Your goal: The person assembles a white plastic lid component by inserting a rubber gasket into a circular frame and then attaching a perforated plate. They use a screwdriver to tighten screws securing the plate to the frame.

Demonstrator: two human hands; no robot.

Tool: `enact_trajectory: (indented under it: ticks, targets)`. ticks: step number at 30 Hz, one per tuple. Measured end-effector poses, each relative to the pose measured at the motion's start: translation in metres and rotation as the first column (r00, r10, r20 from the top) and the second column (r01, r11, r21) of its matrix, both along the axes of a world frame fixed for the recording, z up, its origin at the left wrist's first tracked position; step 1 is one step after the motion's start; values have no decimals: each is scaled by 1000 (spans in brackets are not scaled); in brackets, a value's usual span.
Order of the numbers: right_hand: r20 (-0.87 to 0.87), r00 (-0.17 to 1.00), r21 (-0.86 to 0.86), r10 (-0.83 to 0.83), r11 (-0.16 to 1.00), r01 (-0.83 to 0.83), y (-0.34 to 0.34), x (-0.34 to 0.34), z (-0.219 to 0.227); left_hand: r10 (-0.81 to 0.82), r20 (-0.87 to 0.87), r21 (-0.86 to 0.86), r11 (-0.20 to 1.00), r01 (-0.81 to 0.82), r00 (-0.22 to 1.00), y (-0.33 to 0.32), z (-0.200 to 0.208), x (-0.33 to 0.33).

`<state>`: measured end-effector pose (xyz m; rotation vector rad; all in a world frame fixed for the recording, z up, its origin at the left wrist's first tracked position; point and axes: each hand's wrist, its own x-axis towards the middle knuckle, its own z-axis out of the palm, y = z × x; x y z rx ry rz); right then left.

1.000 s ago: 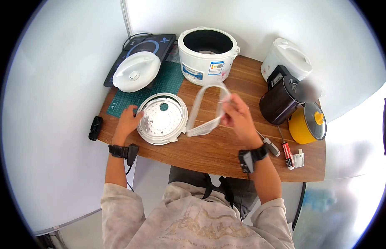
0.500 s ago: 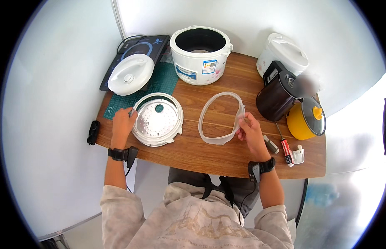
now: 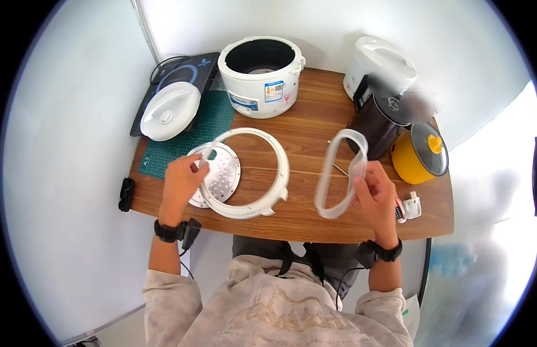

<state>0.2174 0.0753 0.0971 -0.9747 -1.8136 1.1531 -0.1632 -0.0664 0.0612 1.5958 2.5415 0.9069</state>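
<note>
My left hand (image 3: 183,180) is closed on the left edge of a white plastic ring frame (image 3: 283,170) with small tabs on its lower right. The ring is raised above the table and tilted, partly overlapping a perforated metal disc (image 3: 223,175). That disc has a round hole near its top and lies partly on the green mat. In my right hand (image 3: 377,194), fingers pinch a translucent sealing ring (image 3: 352,135), squeezed into a long oval and blurred by motion. It hangs over the right side of the table, in front of the dark kettle (image 3: 372,130).
A white rice cooker body (image 3: 260,87) stands open at the back. Left are an induction cooktop (image 3: 205,72), a white lid (image 3: 170,110), a green cutting mat (image 3: 219,115) and a black object (image 3: 126,194). Right are another white cooker (image 3: 378,58), a yellow pot (image 3: 404,159) and a white part (image 3: 413,207).
My left hand has lifted the white ring frame off the metal disc and moved it right. My right hand has carried the sealing ring rightward, and the ring is now narrower.
</note>
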Motion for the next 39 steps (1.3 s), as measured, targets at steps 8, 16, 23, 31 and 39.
enact_trajectory:
  ticks: [8, 16, 23, 31, 39]
  targets:
    - [308, 926, 449, -217, 892, 59, -29, 52, 57, -186, 201, -89, 974, 207, 962, 51, -10, 101]
    - [272, 930, 528, -248, 846, 71, -42, 60, 72, -234, 195, -140, 954, 263, 952, 72, -35, 119]
    - [198, 978, 353, -64, 936, -10, -31, 40, 58, -242, 236, -178, 941, 287, 941, 66, -51, 111]
    - [110, 992, 220, 54, 972, -78, -16, 16, 38, -284, 239, -136, 937, 322, 928, 60, -45, 107]
    - [-151, 988, -85, 6, 996, -19, -17, 11, 38, -403, 585, 9, 871, 491, 704, 54, -5, 129]
